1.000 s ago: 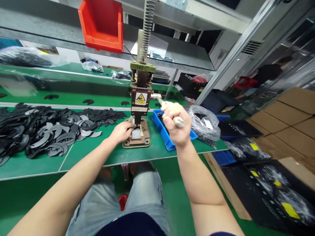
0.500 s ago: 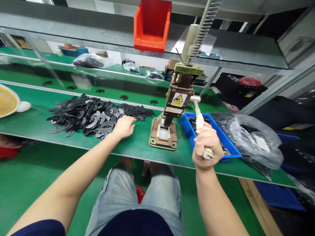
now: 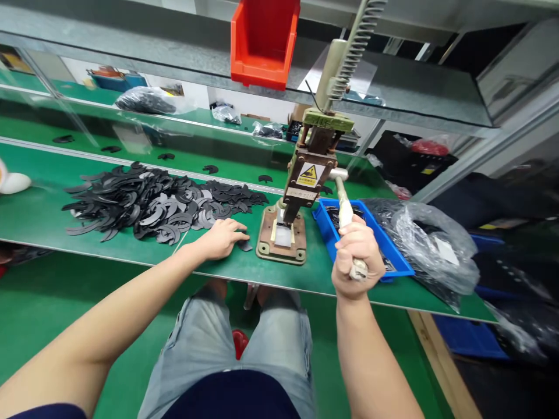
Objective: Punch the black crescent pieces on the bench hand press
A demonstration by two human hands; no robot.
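My right hand is wrapped round the taped lever handle of a hand press. My left hand rests low over the green table, left of the press base, its fingertips on a small dark curved piece. What the thumb side does is partly hidden, but thumb and fingers look pressed toward that piece. A pale block lies on the base under the ram. Behind my left hand spreads a heap of black and grey curved pieces.
A blue bin with dark parts stands right of the press, beside clear plastic bags. Separate curved pieces lie in a row on the green strip behind. An orange bin sits on the shelf above.
My left hand has moved from the heap's edge nearer the table's front edge, and a dark piece now shows at its fingertips. My right hand still holds the lever. The view has shifted slightly.
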